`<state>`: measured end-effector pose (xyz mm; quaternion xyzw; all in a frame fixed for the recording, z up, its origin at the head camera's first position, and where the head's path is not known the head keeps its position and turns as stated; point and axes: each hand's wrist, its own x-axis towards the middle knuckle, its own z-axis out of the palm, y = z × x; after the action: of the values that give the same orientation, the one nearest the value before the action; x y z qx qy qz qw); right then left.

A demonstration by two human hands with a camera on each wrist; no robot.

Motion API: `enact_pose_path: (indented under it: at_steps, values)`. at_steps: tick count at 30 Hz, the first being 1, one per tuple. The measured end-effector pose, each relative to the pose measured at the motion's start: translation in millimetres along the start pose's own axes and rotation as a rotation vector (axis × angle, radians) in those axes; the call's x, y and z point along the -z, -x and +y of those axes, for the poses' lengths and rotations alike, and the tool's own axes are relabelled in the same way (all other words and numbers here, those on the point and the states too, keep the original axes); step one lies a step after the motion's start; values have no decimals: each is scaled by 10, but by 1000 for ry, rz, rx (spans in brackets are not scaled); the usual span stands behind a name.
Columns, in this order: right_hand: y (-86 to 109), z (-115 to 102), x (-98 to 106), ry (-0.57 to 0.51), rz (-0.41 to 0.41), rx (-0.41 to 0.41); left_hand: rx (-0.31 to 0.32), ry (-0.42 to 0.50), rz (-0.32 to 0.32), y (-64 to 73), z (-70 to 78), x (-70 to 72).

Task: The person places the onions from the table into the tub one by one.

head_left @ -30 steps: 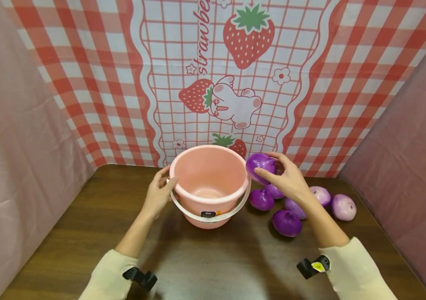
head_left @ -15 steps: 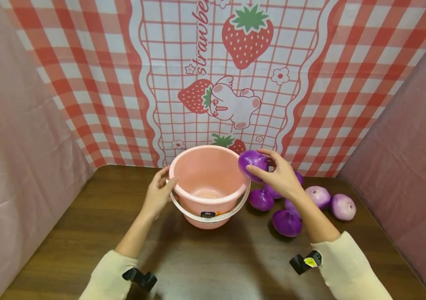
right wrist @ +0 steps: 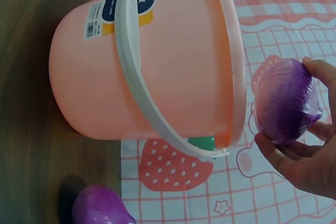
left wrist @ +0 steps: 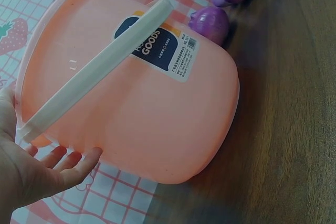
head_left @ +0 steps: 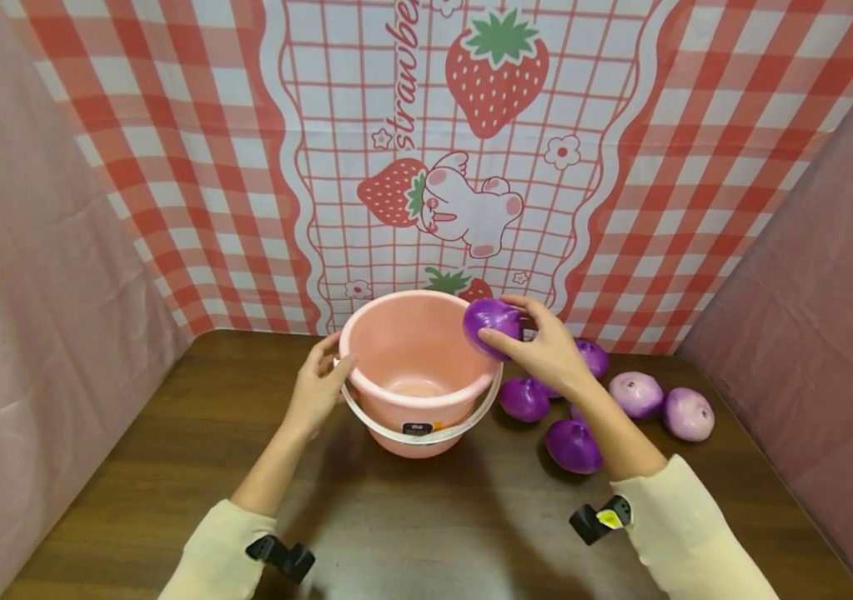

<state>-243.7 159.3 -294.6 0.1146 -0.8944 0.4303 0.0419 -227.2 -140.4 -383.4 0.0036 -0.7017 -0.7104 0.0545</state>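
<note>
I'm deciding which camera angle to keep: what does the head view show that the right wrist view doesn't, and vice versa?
Only the head view shows the cream sleeves and the two pale onions.
Only the right wrist view shows the barcode on the pink bucket.
Both show the pink bucket, its white handle, the right hand and the held onion.

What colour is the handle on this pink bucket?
White; the handle shows best in the right wrist view.
</note>
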Motion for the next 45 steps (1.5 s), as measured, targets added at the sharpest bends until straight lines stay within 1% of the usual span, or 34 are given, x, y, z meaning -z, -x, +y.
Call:
enact_pose_path:
  at_steps: [12,21,29,39,45]
  values:
    - [-55,-54,-148,-21,5,31,1,3,6,-8,-4,1]
    - [-68,-83,-216,-41,9,49,-4,5,6,-7,-15,4]
    - [-88,-99,-280,-51,-8,40,-7,10,7,-2,-11,-7]
    - [-113,-119,-364,-123,-46,40,-7,25,7,-4,-17,-10]
    - [-130,-131,-396,-110,-37,46,-10,23,4,-8,-18,-6]
